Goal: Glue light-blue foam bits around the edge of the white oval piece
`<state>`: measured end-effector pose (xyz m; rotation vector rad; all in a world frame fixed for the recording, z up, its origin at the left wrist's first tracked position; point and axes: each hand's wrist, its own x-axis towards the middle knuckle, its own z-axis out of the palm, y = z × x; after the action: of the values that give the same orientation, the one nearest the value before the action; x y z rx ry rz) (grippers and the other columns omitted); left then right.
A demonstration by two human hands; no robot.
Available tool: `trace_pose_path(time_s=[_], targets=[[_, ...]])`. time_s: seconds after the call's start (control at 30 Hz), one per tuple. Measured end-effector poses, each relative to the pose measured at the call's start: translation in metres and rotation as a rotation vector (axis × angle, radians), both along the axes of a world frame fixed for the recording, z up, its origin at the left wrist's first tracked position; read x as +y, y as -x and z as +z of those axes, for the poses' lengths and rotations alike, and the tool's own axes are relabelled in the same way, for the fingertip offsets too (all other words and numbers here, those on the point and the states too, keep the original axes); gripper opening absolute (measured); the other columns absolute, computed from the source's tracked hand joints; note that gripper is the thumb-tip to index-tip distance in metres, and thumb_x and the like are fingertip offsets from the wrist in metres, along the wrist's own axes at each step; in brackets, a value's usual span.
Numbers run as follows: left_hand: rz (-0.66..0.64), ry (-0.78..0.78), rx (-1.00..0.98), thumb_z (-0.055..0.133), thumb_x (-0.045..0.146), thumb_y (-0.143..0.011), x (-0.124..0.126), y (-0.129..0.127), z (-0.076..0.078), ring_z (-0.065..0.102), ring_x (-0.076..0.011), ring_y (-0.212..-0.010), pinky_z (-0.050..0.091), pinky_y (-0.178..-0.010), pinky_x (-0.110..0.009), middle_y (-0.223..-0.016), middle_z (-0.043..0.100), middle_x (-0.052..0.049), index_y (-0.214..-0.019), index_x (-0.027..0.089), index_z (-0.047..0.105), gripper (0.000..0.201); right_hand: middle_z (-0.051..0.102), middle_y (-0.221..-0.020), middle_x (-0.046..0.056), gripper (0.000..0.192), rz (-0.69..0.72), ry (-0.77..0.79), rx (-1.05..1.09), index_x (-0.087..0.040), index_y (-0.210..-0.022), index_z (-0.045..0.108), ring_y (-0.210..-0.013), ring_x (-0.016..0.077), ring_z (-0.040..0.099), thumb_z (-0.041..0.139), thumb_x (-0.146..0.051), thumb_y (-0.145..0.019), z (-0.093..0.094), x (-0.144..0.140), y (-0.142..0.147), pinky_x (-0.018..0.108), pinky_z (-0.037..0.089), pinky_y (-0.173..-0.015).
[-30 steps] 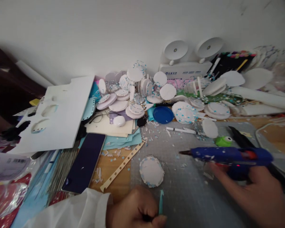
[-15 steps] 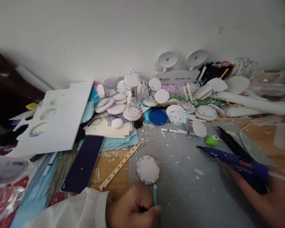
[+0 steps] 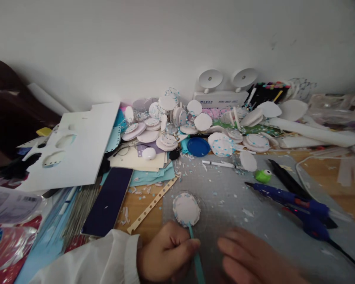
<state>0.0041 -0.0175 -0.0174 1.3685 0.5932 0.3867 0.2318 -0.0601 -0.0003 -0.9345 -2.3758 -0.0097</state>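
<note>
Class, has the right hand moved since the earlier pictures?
Yes. Judged against the green toy, the right hand moved left, off the blue glue gun, towards the left hand.

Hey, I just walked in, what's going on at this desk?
A person's left hand pinches a thin teal strip, its far end at the near edge of a white disc on the grey mat. The right hand is close by, blurred, with nothing visible in it. A blue glue gun lies to the right, its red light on. More white discs are piled toward the wall.
</note>
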Motion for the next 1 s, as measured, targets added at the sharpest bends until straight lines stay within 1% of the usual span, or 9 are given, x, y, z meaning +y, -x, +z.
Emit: trace_pose_path(time_s=[0.1,0.23,0.4,0.5,0.57,0.63,0.73,0.87,1.0], targets=[[0.047,0.014,-0.001,0.032,0.081,-0.089,-0.001,-0.001,-0.001,0.027,-0.004,-0.027,0.023,-0.032,-0.018,-0.03,0.033,0.006,-0.041,0.018,0.042,0.08,0.067,-0.074,-0.001,0.035,0.156,-0.067,-0.057,-0.021,-0.081,0.056,-0.068,0.0148,0.06,0.033,-0.005,-0.1,0.006,0.014,0.032,0.032,0.046,-0.068],[0.099,-0.012,0.011,0.035,0.081,-0.088,0.0,-0.001,0.002,0.03,-0.0047,-0.034,0.025,-0.037,-0.019,-0.036,0.035,0.006,-0.045,0.017,0.046,0.079,0.057,-0.06,-0.004,0.029,0.292,-0.11,-0.107,-0.023,-0.076,0.052,-0.057,0.0142,0.049,0.042,-0.004,-0.096,0.007,0.022,0.043,0.031,0.038,-0.058],[0.145,-0.047,0.044,0.03,0.076,-0.094,-0.003,-0.002,0.005,0.033,-0.0054,-0.037,0.028,-0.041,-0.021,-0.041,0.04,0.004,-0.045,0.017,0.045,0.078,0.054,-0.058,-0.002,0.028,0.313,-0.104,-0.135,-0.023,-0.074,0.051,-0.055,0.0165,0.042,0.041,-0.004,-0.091,0.002,0.028,0.043,0.033,0.034,-0.054],[0.162,-0.093,0.039,0.024,0.072,-0.098,-0.004,-0.001,0.006,0.034,-0.0068,-0.039,0.027,-0.043,-0.023,-0.042,0.037,0.004,-0.046,0.018,0.044,0.077,0.057,-0.061,-0.001,0.028,0.282,-0.081,-0.09,-0.024,-0.07,0.05,-0.058,0.0173,0.046,0.043,-0.004,-0.089,0.005,0.033,0.032,0.034,0.037,-0.057],[0.185,-0.31,-0.039,0.027,0.064,-0.101,-0.003,0.002,0.009,0.032,-0.0081,-0.04,0.026,-0.045,-0.025,-0.041,0.033,0.004,-0.047,0.019,0.04,0.071,0.059,-0.063,-0.002,0.029,0.277,-0.026,-0.008,-0.024,-0.068,0.048,-0.058,0.0159,0.051,0.045,-0.003,-0.088,0.011,0.036,0.018,0.032,0.04,-0.058],[0.298,-0.708,-0.109,0.035,0.049,-0.103,0.001,0.006,0.013,0.035,-0.0103,-0.043,0.026,-0.048,-0.029,-0.042,0.037,0.003,-0.054,0.019,0.046,0.059,0.059,-0.062,-0.004,0.03,0.21,0.062,0.105,-0.025,-0.067,0.045,-0.056,0.0146,0.053,0.049,-0.002,-0.087,0.015,0.04,0.002,0.03,0.043,-0.058],[0.419,-1.236,-0.033,0.051,0.031,-0.096,0.011,0.014,0.021,0.051,-0.0156,-0.057,0.034,-0.058,-0.031,-0.059,0.062,-0.003,-0.08,0.016,0.062,0.025,0.053,-0.057,-0.004,0.034,-0.082,0.147,0.374,-0.026,-0.064,0.036,-0.051,0.0153,0.052,0.051,-0.008,-0.088,0.013,0.044,-0.013,0.03,0.044,-0.055],[0.294,-1.344,0.225,0.063,0.031,-0.086,0.026,0.02,0.023,0.063,-0.0233,-0.09,0.037,-0.088,-0.039,-0.093,0.075,-0.006,-0.1,0.017,0.066,0.02,0.038,-0.052,-0.007,0.032,-0.198,0.316,0.722,-0.026,-0.07,0.03,-0.042,0.0127,0.037,0.049,-0.022,-0.096,0.0,0.05,-0.012,0.024,0.032,-0.041],[0.2,-1.279,0.324,0.068,0.035,-0.084,0.033,0.019,0.015,0.062,-0.0251,-0.104,0.028,-0.104,-0.042,-0.101,0.077,-0.005,-0.104,0.019,0.066,0.026,0.038,-0.06,-0.009,0.02,-0.178,0.416,0.765,-0.028,-0.084,0.033,-0.043,0.0109,0.036,0.043,-0.022,-0.1,-0.012,0.05,-0.004,0.02,0.033,-0.041]])
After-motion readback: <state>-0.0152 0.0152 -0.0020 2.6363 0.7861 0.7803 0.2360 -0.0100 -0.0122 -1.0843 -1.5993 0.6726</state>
